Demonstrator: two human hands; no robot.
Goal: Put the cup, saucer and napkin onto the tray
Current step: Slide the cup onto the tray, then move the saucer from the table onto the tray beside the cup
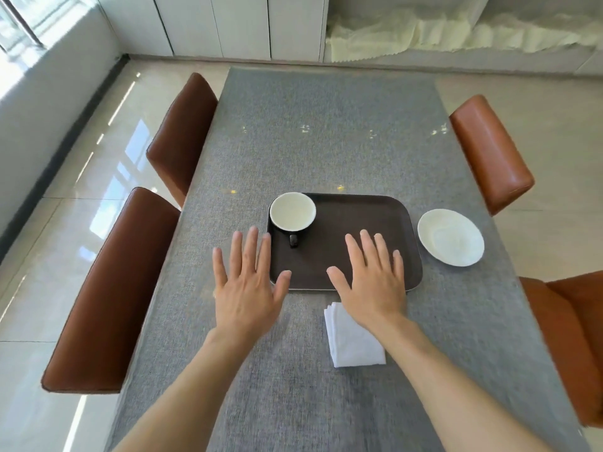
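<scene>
A dark brown tray [359, 223] lies on the grey table. A cup [292, 212], black outside and white inside, stands in the tray's far left corner with its handle toward me. To the right of the tray, on the table, sits a white saucer [450, 237]. A folded white napkin [350, 344] lies on the table in front of the tray, partly under my right wrist. My left hand [249, 288] hovers flat and open just left of the tray's near edge. Over the tray's near right part my right hand [373, 278] is spread open. Both hold nothing.
The grey table [326, 132] stretches away from me. Two brown chairs [107, 288] stand along its left side and orange-brown chairs [489, 151] along its right. White cabinets and a pale cloth line the far wall.
</scene>
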